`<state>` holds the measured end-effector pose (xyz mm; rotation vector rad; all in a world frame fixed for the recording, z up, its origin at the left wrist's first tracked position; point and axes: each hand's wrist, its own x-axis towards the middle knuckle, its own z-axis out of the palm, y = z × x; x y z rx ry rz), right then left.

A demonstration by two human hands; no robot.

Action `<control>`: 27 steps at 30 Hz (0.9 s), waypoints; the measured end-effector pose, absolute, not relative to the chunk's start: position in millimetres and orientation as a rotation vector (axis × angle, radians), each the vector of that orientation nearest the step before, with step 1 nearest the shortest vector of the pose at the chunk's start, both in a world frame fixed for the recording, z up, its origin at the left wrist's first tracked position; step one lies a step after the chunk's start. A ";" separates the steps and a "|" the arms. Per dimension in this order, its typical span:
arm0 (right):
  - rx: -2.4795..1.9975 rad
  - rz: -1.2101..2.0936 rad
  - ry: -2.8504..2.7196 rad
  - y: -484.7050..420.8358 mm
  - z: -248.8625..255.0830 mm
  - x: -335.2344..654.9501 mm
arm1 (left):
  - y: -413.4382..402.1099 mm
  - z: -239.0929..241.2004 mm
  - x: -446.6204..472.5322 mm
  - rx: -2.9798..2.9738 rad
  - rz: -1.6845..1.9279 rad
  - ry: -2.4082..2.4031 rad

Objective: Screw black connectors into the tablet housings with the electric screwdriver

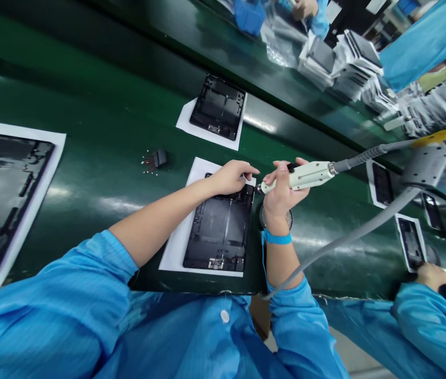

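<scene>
An electric screwdriver (311, 176) with a pale body lies in my right hand (280, 192), its fingers wrapped round it. Its tip points left, close to the upper right corner of an opened tablet (217, 231) with dark internals showing. Over the tablet's top edge, my left hand (233, 176) is closed with its fingertips towards the screwdriver tip; anything between them is hidden. Beneath the tablet is a white sheet (173, 252). A round dark object (289, 218) sits partly hidden behind my right wrist, which wears a blue strap (278, 238).
More opened tablets lie on white sheets: one (218, 108) beyond mine, another (5, 195) at left. A small black holder (160, 158) with thin pieces stands on the green bench. The grey cable (345, 231) crosses at right. A co-worker's hand (434, 276) is far right.
</scene>
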<state>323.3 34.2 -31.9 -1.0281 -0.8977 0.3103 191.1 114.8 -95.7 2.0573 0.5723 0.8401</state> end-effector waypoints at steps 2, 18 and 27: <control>-1.031 0.323 -0.909 36.4 -35.4 324.4 | 113.9 -98.5 194.5 2.041 0.873 0.620; -1.098 0.318 -0.918 42.9 -45.9 323.9 | 111.1 -92.1 196.3 2.109 0.828 0.648; -1.016 0.304 -0.895 34.0 -27.8 324.5 | 114.4 -88.5 191.0 2.283 0.684 0.295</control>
